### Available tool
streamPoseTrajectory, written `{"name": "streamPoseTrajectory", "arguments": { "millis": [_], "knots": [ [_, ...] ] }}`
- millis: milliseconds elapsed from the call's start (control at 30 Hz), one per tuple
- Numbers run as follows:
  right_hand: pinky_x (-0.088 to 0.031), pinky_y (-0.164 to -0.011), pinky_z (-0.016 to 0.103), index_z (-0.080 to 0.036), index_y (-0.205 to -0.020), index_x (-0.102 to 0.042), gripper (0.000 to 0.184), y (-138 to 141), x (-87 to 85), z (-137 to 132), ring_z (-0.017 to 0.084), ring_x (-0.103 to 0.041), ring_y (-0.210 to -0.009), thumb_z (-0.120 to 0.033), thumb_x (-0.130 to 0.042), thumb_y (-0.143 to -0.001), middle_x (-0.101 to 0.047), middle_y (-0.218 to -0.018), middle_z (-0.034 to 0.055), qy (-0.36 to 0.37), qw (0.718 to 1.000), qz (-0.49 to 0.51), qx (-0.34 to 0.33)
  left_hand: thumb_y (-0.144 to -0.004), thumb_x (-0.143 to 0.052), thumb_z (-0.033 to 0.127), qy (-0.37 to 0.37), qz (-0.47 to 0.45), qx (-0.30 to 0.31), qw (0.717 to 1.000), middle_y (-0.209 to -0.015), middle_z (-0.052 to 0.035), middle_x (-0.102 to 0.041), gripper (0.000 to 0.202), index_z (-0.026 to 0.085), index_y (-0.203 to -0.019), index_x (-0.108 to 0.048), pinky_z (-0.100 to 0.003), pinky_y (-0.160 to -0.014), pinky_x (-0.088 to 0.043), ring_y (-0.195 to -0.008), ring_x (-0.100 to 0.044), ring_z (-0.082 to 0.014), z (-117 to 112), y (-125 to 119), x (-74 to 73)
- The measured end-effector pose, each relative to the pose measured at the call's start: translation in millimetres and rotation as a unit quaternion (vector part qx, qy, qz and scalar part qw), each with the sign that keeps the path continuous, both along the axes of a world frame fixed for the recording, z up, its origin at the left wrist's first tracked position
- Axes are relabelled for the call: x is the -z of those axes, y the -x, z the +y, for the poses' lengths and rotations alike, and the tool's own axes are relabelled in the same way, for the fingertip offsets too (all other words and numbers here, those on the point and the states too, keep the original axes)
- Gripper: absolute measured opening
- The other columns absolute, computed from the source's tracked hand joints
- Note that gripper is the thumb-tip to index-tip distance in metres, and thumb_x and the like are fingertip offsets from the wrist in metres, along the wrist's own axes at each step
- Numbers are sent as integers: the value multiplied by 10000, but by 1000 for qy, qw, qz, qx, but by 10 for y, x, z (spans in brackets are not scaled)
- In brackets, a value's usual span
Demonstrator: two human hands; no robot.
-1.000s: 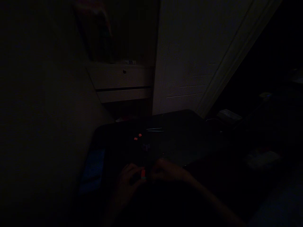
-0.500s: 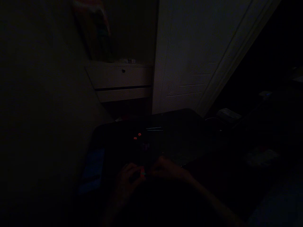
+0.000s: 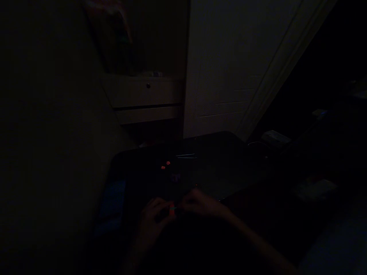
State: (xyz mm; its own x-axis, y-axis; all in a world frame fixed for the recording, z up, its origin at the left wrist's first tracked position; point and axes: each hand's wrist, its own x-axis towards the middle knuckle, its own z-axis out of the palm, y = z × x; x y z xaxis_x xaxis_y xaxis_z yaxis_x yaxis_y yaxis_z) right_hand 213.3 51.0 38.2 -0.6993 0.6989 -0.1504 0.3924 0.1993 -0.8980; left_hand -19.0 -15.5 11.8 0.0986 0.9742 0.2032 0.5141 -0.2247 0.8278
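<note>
The room is very dark. My left hand (image 3: 153, 221) and my right hand (image 3: 200, 204) meet over the near edge of a dark table (image 3: 229, 168). Their fingers are curled and pinched together around a small orange piece (image 3: 172, 209) held between them. Two more small orange pieces (image 3: 165, 165) lie farther back on the table. A thin pale tool like tweezers (image 3: 186, 156) lies behind them. A faint purplish bit (image 3: 174, 177) sits between the pieces and my hands.
A blue object (image 3: 113, 202) lies at the table's left edge. Behind stand a pale drawer unit (image 3: 146, 97) and a white door (image 3: 229, 68). Dim boxes and clutter (image 3: 275, 137) sit to the right.
The view has shifted slightly. My hands stay together on the orange piece, which shows a little less than before.
</note>
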Motion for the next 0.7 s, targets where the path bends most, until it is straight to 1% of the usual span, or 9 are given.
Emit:
{"name": "streamPoseTrajectory", "arguments": {
  "millis": [133,200,300,433,533,700],
  "knots": [
    [-362,-542,188,-110,-875,-831,250,-14,-35,2,106,-517,-606,-283,-661,-938,-698,-703,0,12,999,-18,-35,-805,-836,402,6,2,-5,1000,-944,-43,-776,210,311,-993,-855,-392,-834,-600,-920,-729,-260,-5,8,5],
    [-366,-541,185,-114,-869,-833,231,-20,-52,7,107,-530,-610,-268,-671,-928,-710,-712,3,14,999,-20,-41,-799,-841,381,12,4,-9,1000,-957,-43,-776,213,317,-1002,-854,-402,-849,-599,-933,-729,-264,-4,11,12],
    [-405,-582,187,-120,-889,-839,205,-29,-56,12,118,-579,-646,-250,-684,-923,-747,-762,15,10,999,-16,-50,-784,-852,372,12,4,-13,1000,-964,-47,-782,222,309,-997,-855,-410,-861,-599,-940,-728,-270,1,10,14],
    [-424,-616,195,-119,-903,-840,212,-35,-41,11,125,-599,-667,-250,-678,-944,-762,-788,24,-13,998,-18,-58,-768,-866,350,15,4,-12,1000,-944,-46,-777,218,298,-979,-857,-404,-853,-597,-929,-727,-269,2,3,-17],
    [-419,-620,196,-124,-911,-837,212,-21,-39,-6,124,-599,-675,-265,-684,-953,-760,-794,19,-47,997,-21,-55,-771,-865,340,23,4,-10,1000,-943,-44,-775,221,295,-987,-855,-400,-849,-595,-927,-726,-266,-5,2,-33],
    [-385,-599,195,-122,-890,-818,208,33,-82,-77,112,-569,-644,-250,-676,-973,-721,-742,0,-93,994,-39,-50,-768,-870,340,11,11,-8,1000,-937,-38,-781,221,310,-987,-856,-393,-831,-598,-916,-728,-264,8,14,-2]
  ]
}}
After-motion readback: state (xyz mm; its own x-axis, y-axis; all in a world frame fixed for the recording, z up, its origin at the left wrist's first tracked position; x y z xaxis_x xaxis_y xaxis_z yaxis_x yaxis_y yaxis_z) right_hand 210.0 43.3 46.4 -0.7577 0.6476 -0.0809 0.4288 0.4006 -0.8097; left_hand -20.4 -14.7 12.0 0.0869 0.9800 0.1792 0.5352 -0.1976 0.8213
